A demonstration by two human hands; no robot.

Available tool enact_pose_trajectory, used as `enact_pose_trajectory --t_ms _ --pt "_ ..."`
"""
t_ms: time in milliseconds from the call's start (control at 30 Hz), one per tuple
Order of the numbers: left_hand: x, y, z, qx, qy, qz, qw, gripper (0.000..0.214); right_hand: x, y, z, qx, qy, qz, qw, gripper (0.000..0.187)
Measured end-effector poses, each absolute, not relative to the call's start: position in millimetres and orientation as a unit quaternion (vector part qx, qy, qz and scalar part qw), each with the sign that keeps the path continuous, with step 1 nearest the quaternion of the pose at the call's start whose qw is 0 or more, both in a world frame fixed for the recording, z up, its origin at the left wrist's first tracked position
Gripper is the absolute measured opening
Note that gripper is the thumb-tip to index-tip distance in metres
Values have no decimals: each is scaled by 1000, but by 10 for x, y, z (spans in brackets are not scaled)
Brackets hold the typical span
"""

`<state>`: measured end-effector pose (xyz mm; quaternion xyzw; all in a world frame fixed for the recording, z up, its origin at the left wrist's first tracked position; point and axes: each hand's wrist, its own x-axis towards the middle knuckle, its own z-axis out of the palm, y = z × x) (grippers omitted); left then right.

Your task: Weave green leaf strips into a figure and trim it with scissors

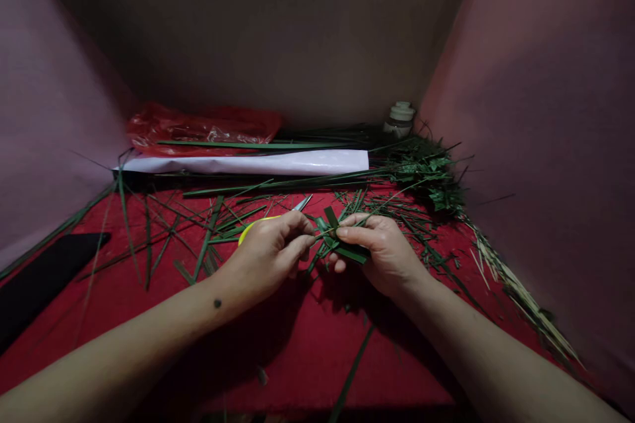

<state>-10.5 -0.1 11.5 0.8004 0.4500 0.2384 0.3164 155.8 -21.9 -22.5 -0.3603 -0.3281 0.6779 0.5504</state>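
Observation:
Between my hands is a small woven piece of green leaf strips [351, 252], with short strip ends sticking out of it. My right hand [373, 242] pinches it between thumb and fingers. From its left side a thin strand runs to my left hand [278, 246], whose thumb and forefinger are closed on it. Behind my left hand lie scissors with a yellow handle [245, 232], their blade tip [303, 202] pointing up and right; my hand hides much of them.
Cut leaf strips [208, 238] litter the red cloth [317, 370]. At the back are a rolled white sheet [278, 164], a red plastic bag [203, 127], a lidded jar [399, 120] and bunched green leaves [431, 175]. Pale stalks [526, 304] lie right; a black flat object [44, 277] lies left. Walls enclose three sides.

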Motion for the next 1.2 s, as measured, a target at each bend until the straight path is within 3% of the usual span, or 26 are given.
enact_pose_trajectory --t_ms 200,567,667,767,900,1067,1133,1200 --pt "-86 -45 81 813 443 221 306 17 1506 -270 -236 -389 -359 689 494 14" --pt "-78 -33 90 802 446 234 323 18 1535 -286 -213 -395 -393 675 483 12" --pt "-95 11 133 795 461 257 300 34 1565 -286 -199 -401 -426 682 439 11" --pt "-95 48 146 778 433 239 387 26 1588 -273 -199 -370 -452 713 387 10" --pt "-71 38 109 713 428 225 507 21 1595 -255 -216 -361 -436 701 434 16" --pt "-58 -2 50 736 465 315 379 20 1602 -250 -241 -387 -421 683 455 32" --pt "-55 -9 30 750 467 336 327 19 1597 -253 -253 -408 -426 661 464 31" --pt "-45 -10 16 745 462 341 341 18 1587 -256 -259 -422 -426 646 473 27"
